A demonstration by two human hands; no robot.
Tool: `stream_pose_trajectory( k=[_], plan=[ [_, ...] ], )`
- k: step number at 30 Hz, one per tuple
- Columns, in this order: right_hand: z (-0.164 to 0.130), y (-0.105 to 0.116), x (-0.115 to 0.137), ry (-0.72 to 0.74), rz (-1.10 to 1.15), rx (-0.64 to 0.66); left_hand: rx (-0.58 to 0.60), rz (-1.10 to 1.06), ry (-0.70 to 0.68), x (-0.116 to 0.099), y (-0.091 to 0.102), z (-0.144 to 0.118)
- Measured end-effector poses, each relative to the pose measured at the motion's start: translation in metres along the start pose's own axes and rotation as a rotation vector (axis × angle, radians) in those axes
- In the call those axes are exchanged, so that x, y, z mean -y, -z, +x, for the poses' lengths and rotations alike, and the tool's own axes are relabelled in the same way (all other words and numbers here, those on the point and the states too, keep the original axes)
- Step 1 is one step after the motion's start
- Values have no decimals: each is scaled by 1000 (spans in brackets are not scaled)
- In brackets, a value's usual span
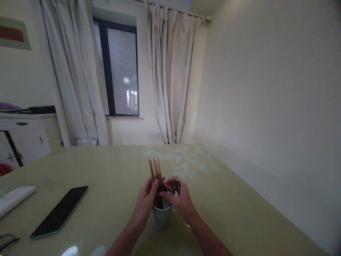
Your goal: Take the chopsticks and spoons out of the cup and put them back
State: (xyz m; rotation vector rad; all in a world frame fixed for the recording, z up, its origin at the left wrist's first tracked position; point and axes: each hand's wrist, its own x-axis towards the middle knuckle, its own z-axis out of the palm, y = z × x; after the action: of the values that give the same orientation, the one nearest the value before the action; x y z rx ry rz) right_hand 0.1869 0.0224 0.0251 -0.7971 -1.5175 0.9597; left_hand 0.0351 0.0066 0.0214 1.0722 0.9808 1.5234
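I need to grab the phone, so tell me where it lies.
In the head view the black phone lies flat on the table, left of the left hand and white cup, near a white cloth.

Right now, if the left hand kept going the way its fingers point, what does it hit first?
Likely the wooden chopsticks standing in the white cup; the left hand already curls against them at the rim. Depth is unclear.

A pale green table (239, 213) with a glossy top is seen, a white leaf pattern (183, 161) being printed near its far edge. A white cup (161, 215) is stood near the middle, a black phone (60, 211) is laid flat to the left, and a folded white cloth (14, 197) is placed at the left edge.
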Motion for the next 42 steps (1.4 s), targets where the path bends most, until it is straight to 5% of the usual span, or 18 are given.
stream_pose_trajectory(
  k=[9,13,20,24,28,31,36,42],
  plan=[
    [0,19,15,315,-255,-41,34,34,37,-7,2,-3],
    [23,23,37,315,-304,-77,63,47,97,-5,3,-3],
    [85,15,65,197,-314,260,124,107,97,-7,3,-3],
    [94,6,62,43,-201,599,181,196,40,-9,5,-4],
    [94,-1,60,-66,-222,722,191,244,-13,-11,6,-9],
    [94,-1,67,1,-231,620,199,216,18,-13,4,-12],
    [96,17,92,226,-214,211,229,206,37,-14,5,-14],
    [100,48,105,199,20,-165,210,230,39,-6,8,-16]
  ],
)
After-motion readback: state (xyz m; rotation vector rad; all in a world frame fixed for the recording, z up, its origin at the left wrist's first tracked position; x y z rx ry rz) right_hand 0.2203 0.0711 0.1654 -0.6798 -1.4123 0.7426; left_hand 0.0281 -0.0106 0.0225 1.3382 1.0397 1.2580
